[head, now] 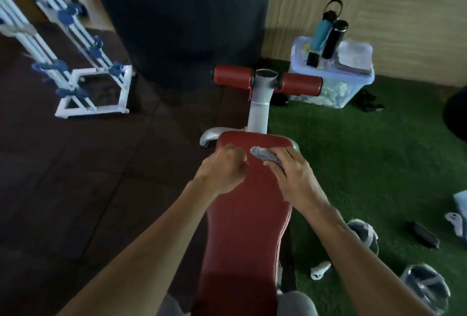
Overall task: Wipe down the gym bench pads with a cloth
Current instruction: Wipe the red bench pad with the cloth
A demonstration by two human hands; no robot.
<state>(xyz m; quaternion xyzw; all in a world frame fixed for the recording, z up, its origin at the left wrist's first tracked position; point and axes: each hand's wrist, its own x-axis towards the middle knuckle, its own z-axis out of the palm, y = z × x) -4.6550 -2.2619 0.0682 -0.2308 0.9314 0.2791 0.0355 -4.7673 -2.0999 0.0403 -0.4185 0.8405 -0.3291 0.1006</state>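
A long red bench pad runs from the bottom centre up the middle of the view. At its far end a grey post carries two red roller pads. My right hand holds a grey cloth against the far part of the pad, the cloth sticking out past my fingers. Beside it on the pad's left side lies my left hand, fingers curled with nothing visible in them.
A white and blue rack stands on the dark floor at left. A large black bag hangs behind the bench. On the green turf at right sit a clear bin with bottles and several small items.
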